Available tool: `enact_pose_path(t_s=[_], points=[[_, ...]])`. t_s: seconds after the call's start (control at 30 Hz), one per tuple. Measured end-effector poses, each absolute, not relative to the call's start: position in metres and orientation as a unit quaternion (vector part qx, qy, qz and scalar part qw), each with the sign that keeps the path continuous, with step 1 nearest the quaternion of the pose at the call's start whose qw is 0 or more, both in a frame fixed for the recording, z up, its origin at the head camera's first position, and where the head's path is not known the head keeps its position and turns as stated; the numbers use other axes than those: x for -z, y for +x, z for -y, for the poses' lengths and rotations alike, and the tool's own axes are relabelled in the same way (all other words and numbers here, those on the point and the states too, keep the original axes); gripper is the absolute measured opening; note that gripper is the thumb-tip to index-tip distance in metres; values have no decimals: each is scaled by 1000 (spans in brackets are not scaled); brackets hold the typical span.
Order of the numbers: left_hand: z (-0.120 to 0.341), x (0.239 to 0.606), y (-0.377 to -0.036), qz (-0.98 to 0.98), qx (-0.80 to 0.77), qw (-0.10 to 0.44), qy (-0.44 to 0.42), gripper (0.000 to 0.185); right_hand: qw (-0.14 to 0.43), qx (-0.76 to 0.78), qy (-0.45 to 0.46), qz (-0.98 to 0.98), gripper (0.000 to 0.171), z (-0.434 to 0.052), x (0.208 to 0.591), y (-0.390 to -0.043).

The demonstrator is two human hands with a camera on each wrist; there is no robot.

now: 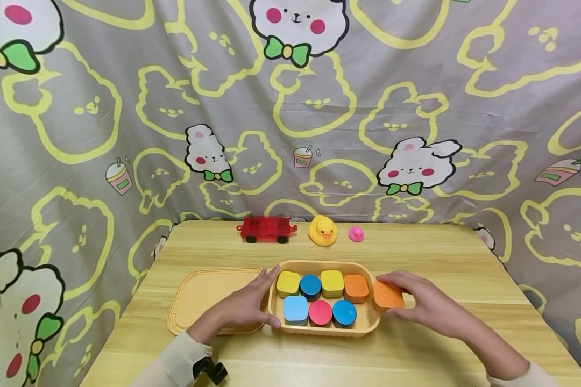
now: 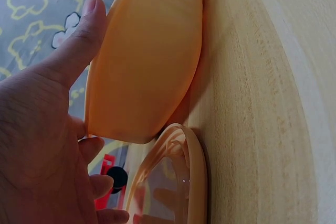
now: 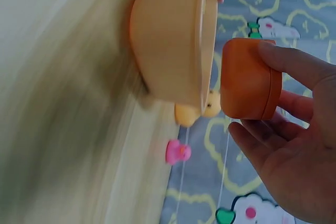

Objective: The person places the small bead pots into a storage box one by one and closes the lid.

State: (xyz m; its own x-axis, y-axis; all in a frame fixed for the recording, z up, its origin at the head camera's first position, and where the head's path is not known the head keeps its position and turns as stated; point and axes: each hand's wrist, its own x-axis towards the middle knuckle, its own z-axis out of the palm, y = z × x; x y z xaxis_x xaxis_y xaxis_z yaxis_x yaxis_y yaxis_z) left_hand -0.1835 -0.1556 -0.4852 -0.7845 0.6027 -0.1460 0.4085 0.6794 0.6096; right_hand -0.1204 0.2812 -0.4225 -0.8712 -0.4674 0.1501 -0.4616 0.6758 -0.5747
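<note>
A light-orange box (image 1: 329,329) holds several small lidded tubs: yellow (image 1: 288,282), blue (image 1: 344,312), light blue (image 1: 296,308), red (image 1: 320,312) and orange (image 1: 356,287). My left hand (image 1: 244,306) touches the box's left end, thumb and fingers spread along the rim; in the left wrist view, the box wall (image 2: 147,61) stands beside the thumb. At the box's right end, my right hand (image 1: 423,303) pinches another rounded-square orange tub (image 1: 388,296) between thumb and fingers. A seam shows on that tub (image 3: 247,80) in the right wrist view, close to the box's rim.
Left of the box, partly behind my left hand, lies a flat light-orange lid (image 1: 203,295). A red toy wagon (image 1: 267,229), a yellow duck (image 1: 323,231) and a small pink duck (image 1: 356,233) line the back edge of the wooden table (image 1: 445,252). A patterned curtain (image 1: 329,188) hangs behind.
</note>
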Motion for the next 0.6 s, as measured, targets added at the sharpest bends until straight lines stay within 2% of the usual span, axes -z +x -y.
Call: enact_pose_path(t_s=[0.3,0.6], points=[[156,484,-183,-901,-284,172,279,128,58,265,-280,-921,62,-248,420,-130],[155,484,-183,-901,-285,172,280,128,49,191,-309,-930,57,-227,427,-138]])
